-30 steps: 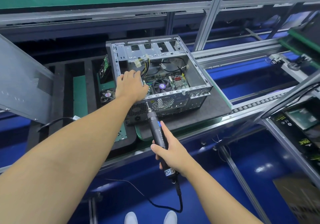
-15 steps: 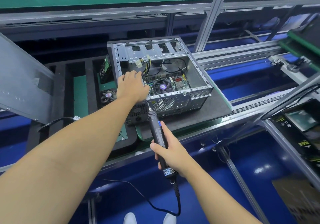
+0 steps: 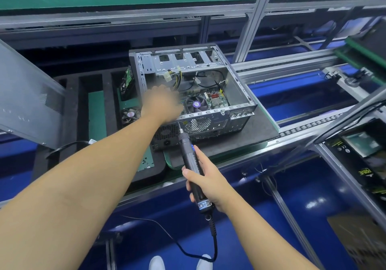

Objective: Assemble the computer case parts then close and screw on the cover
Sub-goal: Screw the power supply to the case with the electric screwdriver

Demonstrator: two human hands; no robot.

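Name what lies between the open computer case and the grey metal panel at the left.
In the head view: a black slotted foam tray holding a green sheet, an upright drive beside the case and a small fan.

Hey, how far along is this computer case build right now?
Done: the motherboard with its cooler fan sits inside the open computer case. In hand: the left hand, blurred, reaches over the case's near-left edge, while the right hand grips the electric screwdriver, tip near the case's back face. Left: the case is uncovered; a grey panel, likely the cover, stands off to the left, not yet fitted or screwed.
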